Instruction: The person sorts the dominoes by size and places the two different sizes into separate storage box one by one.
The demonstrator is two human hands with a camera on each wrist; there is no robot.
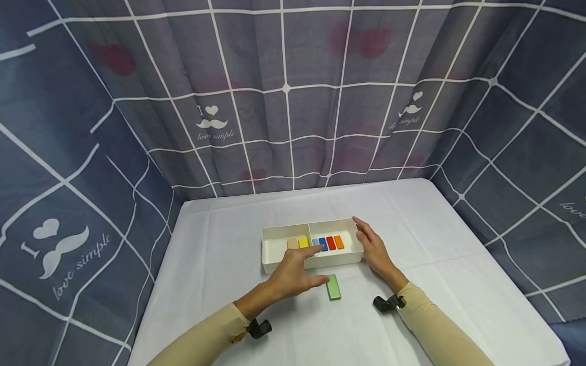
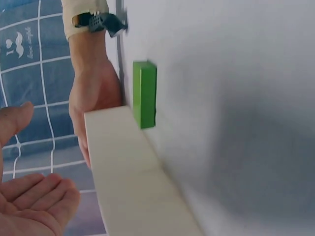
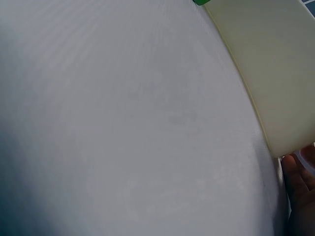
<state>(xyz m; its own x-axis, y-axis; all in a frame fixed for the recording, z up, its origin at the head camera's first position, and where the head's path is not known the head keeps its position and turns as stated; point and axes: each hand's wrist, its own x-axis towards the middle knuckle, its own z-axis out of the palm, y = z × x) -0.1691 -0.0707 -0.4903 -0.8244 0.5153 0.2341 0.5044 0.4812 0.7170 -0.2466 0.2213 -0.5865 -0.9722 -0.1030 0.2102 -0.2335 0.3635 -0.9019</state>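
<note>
My left hand [image 1: 293,274] hovers over the front wall of a white two-part box [image 1: 274,262], its index finger stretched across the right compartment. Nothing is held in its spread fingers; the thumb tip is beside a green block [image 1: 333,287] lying on the table in front of the box. At the box's right end, my right hand [image 1: 376,251] rests against the end wall with fairly straight fingers. A beige block [image 1: 292,243] and a yellow block [image 1: 303,242] lie in the left compartment. Light blue, blue, red [image 1: 331,243] and orange blocks [image 1: 339,242] lie in the right one.
A white cloth covers the table [image 1: 220,284]. Dark curtains [image 1: 256,122] with white grid lines rise along its back and sides. Each wrist carries a small black camera, such as the one [image 1: 389,303] on the right.
</note>
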